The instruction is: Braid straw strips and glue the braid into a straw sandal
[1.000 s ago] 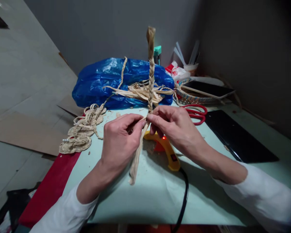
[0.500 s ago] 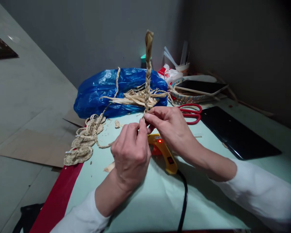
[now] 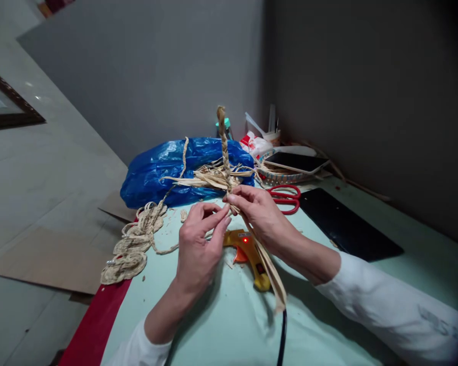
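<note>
A braid of pale dried husk (image 3: 225,152) stands upright above my hands, its finished part pointing away from me. My right hand (image 3: 262,218) pinches the braid's lower end between thumb and fingers. Loose husk strands (image 3: 270,272) trail from there toward me, below my right palm. Just left of that point, my left hand (image 3: 201,241) pinches at a strand with thumb and forefinger; the strand's end is hidden by the fingers. Under both hands lies a yellow glue gun (image 3: 258,269) with a red light lit and an orange trigger, its black cord running toward me.
A blue plastic bag (image 3: 152,170) with loose husk strips (image 3: 209,179) spilling out lies behind. Coiled braids (image 3: 127,262) rest at the left table edge. Red-handled scissors (image 3: 290,206), a black flat panel (image 3: 347,223) and a tablet (image 3: 297,161) on a basket are at right.
The braid has tipped lower, and loose strands now hang below my right hand over the glue gun. My left hand's fingers have opened out into a lighter pinch. The camera view has shifted.
</note>
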The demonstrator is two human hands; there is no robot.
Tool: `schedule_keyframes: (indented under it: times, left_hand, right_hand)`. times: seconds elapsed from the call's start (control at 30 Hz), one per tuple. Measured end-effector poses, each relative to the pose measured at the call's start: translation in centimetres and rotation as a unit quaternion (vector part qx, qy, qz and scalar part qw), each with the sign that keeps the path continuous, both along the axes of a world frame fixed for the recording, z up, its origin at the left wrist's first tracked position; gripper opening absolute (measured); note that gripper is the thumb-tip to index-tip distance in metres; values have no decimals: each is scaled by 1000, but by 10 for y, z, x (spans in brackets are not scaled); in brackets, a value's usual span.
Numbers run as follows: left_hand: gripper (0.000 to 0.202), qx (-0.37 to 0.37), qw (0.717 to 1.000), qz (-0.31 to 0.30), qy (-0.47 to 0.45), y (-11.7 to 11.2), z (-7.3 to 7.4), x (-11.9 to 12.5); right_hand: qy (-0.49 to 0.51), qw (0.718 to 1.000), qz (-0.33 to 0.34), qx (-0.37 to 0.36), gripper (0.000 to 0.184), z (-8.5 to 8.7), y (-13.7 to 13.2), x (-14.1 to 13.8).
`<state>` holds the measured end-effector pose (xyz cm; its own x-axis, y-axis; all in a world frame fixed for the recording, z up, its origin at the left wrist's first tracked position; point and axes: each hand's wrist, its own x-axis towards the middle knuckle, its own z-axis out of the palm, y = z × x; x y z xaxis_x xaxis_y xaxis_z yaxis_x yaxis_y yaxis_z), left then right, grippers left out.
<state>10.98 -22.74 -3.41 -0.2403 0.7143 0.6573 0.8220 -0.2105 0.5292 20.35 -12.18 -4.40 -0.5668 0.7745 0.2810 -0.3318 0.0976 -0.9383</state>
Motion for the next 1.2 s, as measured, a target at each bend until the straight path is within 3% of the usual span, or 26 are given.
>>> schedule_keyframes:
  times: [0.13, 0.23, 0.3, 0.4, 0.5, 0.6, 0.67, 0.9, 1.1, 1.2]
  left_hand:
    - [10, -32, 972, -6, -235, 4, 9, -11]
    - [20, -152, 901, -111, -391, 8, 11, -13]
    - [26, -199, 872, -146, -423, 8, 11, -12]
    - [27, -189, 884, -123, -410, 6, 10, -14]
    - [25, -166, 910, -81, -372, 3, 8, -18]
    - [29, -127, 939, -28, -318, 2, 7, -21]
    - [26, -102, 952, 4, -289, 2, 5, -20]
    - [24, -51, 965, 64, -250, 4, -1, -9]
    - [24, -33, 953, 47, -298, 5, -3, -7]
    - [29, -48, 933, 22, -357, 4, -4, -9]
  right_hand:
    - [7, 999, 36, -6, 18, 9, -8, 3]
    - [13, 993, 110, -35, 18, 11, -17, 4]
    - [4, 991, 134, -27, 18, 11, -19, 5]
    - [-41, 989, 137, 42, 14, 11, -17, 7]
    - [-141, 963, 111, 199, 7, 11, -12, 10]
    - [-263, 870, 17, 417, 11, 9, -10, 10]
    - [-305, 815, -36, 491, 12, 7, -13, 9]
    - [-342, 741, -160, 555, 19, 11, -29, 8]
    - [-328, 742, -188, 553, 13, 7, -39, 6]
    - [-310, 725, -210, 578, 14, 3, -42, 5]
